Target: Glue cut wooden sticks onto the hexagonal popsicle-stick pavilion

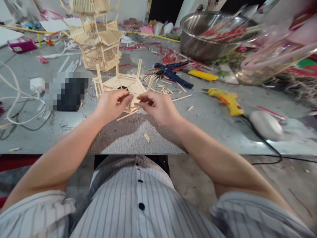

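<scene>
My left hand and my right hand meet at the middle of the grey table, fingers pinched together on a small wooden stick piece. Just behind them lies a small wooden roof-like frame made of thin sticks, with upright posts. A taller stick pagoda model stands further back. Loose stick offcuts lie on the table near my hands.
Blue pliers, a yellow-handled tool and a yellow glue gun with its black cable lie to the right. A steel bowl holding sticks stands at back right. White cables and a dark blurred object lie left.
</scene>
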Available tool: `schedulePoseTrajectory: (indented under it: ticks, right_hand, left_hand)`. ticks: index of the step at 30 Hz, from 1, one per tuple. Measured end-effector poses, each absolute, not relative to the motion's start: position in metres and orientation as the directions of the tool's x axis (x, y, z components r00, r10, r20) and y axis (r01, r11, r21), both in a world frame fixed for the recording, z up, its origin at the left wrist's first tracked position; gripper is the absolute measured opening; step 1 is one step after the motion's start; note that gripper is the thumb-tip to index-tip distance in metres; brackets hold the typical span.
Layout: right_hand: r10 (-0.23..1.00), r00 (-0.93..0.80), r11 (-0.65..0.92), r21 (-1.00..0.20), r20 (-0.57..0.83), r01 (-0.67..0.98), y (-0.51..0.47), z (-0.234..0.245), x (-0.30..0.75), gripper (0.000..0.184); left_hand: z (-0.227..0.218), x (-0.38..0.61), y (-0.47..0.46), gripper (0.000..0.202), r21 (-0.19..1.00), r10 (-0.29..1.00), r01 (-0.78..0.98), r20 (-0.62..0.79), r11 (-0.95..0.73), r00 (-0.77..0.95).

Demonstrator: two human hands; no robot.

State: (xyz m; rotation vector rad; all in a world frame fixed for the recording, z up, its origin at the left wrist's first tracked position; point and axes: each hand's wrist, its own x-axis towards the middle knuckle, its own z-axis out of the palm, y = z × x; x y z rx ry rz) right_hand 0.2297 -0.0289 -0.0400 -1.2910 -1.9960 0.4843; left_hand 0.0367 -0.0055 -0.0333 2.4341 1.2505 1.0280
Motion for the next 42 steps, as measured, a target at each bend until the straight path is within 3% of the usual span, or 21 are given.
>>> schedulePoseTrajectory:
  ticks: [6, 13, 35, 42]
  right_hand:
    - [0.902, -0.203, 0.406, -0.591, 0.380, 0.698, -0.035, -0.053, 0.222, 0.032]
    - [0.860, -0.201, 0.444, -0.493, 0.469, 0.748, -0.037, -0.055, 0.222, 0.031]
    - [0.866, -0.152, 0.415, -0.513, 0.477, 0.752, -0.037, -0.062, 0.213, 0.029]
    - [0.868, -0.110, 0.411, -0.575, 0.485, 0.708, -0.035, -0.064, 0.213, 0.024]
  left_hand:
    - [-0.031, 0.035, -0.007, 0.022, 0.509, 0.796, 0.614, 0.431, -0.603, 0.425]
    - [-0.030, 0.034, -0.007, 0.027, 0.505, 0.817, 0.644, 0.398, -0.575, 0.417]
    - [-0.031, 0.034, -0.004, 0.019, 0.502, 0.818, 0.647, 0.363, -0.575, 0.445]
    - [-0.033, 0.034, -0.003, 0.016, 0.516, 0.832, 0.653, 0.336, -0.555, 0.441]
